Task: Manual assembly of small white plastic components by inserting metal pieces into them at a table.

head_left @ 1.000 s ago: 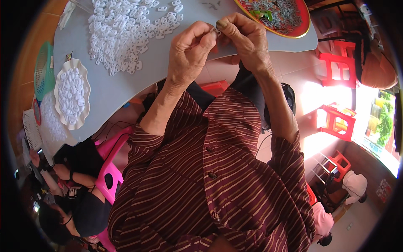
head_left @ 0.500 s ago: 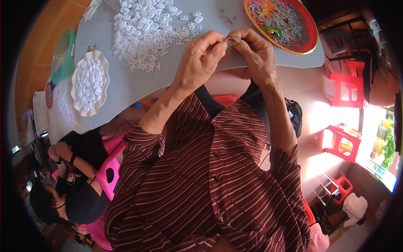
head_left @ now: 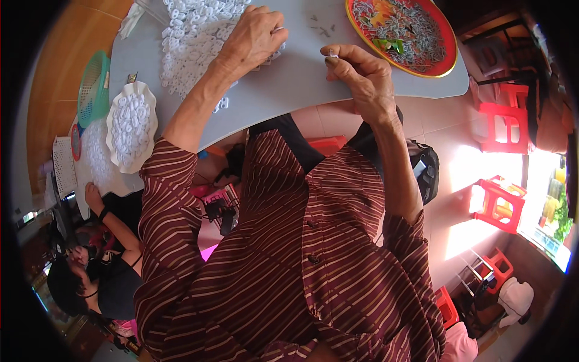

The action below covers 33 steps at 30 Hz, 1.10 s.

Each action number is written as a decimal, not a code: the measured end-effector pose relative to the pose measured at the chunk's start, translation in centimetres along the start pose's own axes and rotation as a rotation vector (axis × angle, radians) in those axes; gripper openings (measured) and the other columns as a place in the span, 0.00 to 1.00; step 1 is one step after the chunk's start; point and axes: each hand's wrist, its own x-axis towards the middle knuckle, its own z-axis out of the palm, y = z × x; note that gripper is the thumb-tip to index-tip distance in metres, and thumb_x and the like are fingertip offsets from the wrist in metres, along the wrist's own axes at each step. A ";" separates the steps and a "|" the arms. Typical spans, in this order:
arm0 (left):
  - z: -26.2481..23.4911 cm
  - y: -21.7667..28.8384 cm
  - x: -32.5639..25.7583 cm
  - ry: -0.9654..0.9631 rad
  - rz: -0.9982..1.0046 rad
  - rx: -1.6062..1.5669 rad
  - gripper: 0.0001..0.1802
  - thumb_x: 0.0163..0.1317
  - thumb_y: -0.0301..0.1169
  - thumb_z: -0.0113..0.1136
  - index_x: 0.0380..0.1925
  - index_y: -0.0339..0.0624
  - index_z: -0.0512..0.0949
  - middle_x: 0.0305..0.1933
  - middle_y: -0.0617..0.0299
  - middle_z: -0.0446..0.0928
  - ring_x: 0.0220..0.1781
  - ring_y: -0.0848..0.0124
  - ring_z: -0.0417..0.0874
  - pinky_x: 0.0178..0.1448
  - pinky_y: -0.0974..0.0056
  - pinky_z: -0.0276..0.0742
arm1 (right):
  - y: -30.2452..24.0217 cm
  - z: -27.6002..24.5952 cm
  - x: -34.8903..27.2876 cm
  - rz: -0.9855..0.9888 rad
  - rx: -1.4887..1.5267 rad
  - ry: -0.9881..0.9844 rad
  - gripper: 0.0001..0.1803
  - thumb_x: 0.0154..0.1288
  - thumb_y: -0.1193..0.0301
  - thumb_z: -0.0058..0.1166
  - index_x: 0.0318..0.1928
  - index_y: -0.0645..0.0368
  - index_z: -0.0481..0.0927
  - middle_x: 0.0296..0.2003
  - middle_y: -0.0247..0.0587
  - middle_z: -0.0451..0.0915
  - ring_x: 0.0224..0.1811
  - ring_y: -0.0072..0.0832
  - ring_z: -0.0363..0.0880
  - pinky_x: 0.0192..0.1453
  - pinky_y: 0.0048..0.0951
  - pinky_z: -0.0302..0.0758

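My left hand (head_left: pixel 256 37) is over the right side of a pile of small white plastic pieces with two holes (head_left: pixel 199 54). Its fingers are curled together, and a pale bit shows at their tips, too small to make out. Nearer the middle of the table edge, my right hand (head_left: pixel 365 78) pinches a small whitish piece (head_left: pixel 332 55) between thumb and forefinger. Beyond it, a few loose grey pins (head_left: pixel 324 28) lie on the grey table (head_left: pixel 289 87). A red plate with a yellow rim (head_left: pixel 447 59) holds many more grey pins at the right.
A scalloped white dish (head_left: pixel 151 130) of white pieces stands at the left, beside a green basket (head_left: pixel 90 99) and more small white pieces (head_left: pixel 95 151). Another person (head_left: pixel 117 283) sits at the lower left. Red stools (head_left: pixel 503 130) stand on the floor at the right.
My hands, which were together at their fingertips, have come apart. My left hand has moved left and away over the white pile; my right stays in about the same place.
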 end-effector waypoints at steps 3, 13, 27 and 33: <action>0.9 -0.8 0.0 0.147 0.141 -0.058 0.06 0.55 0.27 0.57 0.27 0.36 0.71 0.27 0.55 0.69 0.36 0.57 0.71 0.41 0.58 0.69 | 0.4 0.3 0.2 -0.078 -0.015 -0.011 0.10 0.64 0.74 0.55 0.44 0.66 0.80 0.29 0.30 0.79 0.31 0.13 0.73 0.39 0.16 0.72; -0.5 3.4 -0.7 -0.116 -0.361 -1.121 0.09 0.64 0.30 0.53 0.40 0.38 0.76 0.36 0.70 0.74 0.40 0.81 0.73 0.42 0.73 0.70 | 0.6 0.6 0.3 -0.106 0.060 0.067 0.12 0.62 0.74 0.58 0.46 0.64 0.78 0.31 0.30 0.78 0.30 0.14 0.72 0.38 0.16 0.72; -0.2 4.2 -0.5 -0.130 -0.178 -1.094 0.11 0.64 0.30 0.53 0.43 0.35 0.75 0.39 0.69 0.73 0.42 0.81 0.72 0.51 0.75 0.68 | 0.4 0.5 0.1 -0.107 0.042 0.037 0.21 0.60 0.71 0.60 0.51 0.65 0.71 0.32 0.34 0.78 0.32 0.17 0.75 0.41 0.19 0.74; -0.8 4.8 -0.3 -0.131 -0.145 -0.979 0.10 0.65 0.29 0.53 0.42 0.36 0.75 0.36 0.70 0.73 0.40 0.82 0.72 0.49 0.76 0.68 | 0.6 0.5 0.2 -0.113 0.040 0.045 0.20 0.60 0.72 0.60 0.51 0.65 0.71 0.32 0.34 0.78 0.32 0.17 0.75 0.40 0.19 0.74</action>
